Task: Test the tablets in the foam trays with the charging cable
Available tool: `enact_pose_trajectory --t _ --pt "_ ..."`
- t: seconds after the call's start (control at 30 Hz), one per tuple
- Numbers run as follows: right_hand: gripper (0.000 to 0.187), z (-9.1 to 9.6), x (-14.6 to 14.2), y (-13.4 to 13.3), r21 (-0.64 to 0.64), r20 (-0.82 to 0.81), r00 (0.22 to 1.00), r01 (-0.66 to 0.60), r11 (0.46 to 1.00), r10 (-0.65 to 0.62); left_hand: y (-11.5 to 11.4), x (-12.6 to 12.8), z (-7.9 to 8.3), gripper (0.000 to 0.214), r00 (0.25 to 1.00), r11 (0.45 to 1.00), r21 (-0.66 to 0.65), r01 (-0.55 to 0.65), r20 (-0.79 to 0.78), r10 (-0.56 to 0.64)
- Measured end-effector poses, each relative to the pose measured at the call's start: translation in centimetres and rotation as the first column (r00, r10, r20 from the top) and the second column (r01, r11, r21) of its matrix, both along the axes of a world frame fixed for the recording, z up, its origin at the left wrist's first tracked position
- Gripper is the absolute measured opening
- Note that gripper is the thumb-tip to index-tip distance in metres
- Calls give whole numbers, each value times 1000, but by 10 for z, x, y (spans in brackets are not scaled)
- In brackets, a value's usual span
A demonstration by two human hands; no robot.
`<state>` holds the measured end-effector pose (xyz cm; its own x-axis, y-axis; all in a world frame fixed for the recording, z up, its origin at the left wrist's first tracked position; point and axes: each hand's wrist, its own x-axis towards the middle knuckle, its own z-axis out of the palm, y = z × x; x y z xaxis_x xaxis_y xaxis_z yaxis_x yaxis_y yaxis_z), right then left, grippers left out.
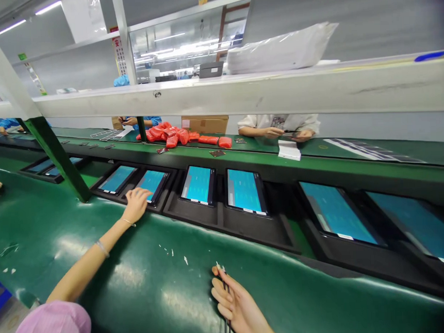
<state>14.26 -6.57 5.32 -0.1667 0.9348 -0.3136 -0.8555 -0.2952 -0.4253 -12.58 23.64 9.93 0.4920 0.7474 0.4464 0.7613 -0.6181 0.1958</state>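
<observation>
My left hand (136,204), its arm in a pink sleeve (54,325), reaches over the lower edge of a tablet (153,182) with a lit blue screen. Its fingers are spread over the tablet's corner and frame; whether they press on it I cannot tell. Close to me, above the green bench mat (146,281), my right hand (236,299) is closed around thin black cables (226,322). Small light tips stick up between its thumb and forefinger. Another lit tablet (199,184) lies in a black tray (189,212) to the right of my left hand.
More lit tablets (244,190) lie in black trays along the line, out to the right (336,213). A green post (57,157) stands at left, under a white shelf (241,95). Red packets (172,135) lie on the far bench, where a person's hands (273,132) hold something dark.
</observation>
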Motion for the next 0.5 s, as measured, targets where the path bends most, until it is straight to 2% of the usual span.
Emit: enact_pose_trajectory --t 0.1,0.2,0.23,0.33,0.4,0.5 --pt "29 -1 0 0 -15 -10 1000 -2 1000 1 -58 31 -4 40 973 973 -27 229 -35 -230" --pt "30 2 -1 -1 -45 -8 999 35 998 -36 -131 53 -15 35 911 912 -75 404 -55 -408" --pt "32 3 -2 -1 -61 -1 998 59 996 -59 -156 58 -19 32 885 885 -90 456 -63 -462" --pt "39 3 -4 -1 -121 44 990 141 983 -137 -217 66 -28 32 747 759 -117 641 -130 -652" --pt "43 0 -4 -2 -148 88 983 173 974 -161 -242 70 -28 35 700 721 -129 681 -174 -693" --pt "44 -4 -3 -3 -166 153 975 184 969 -159 -256 75 -26 36 692 721 -124 682 -207 -691"
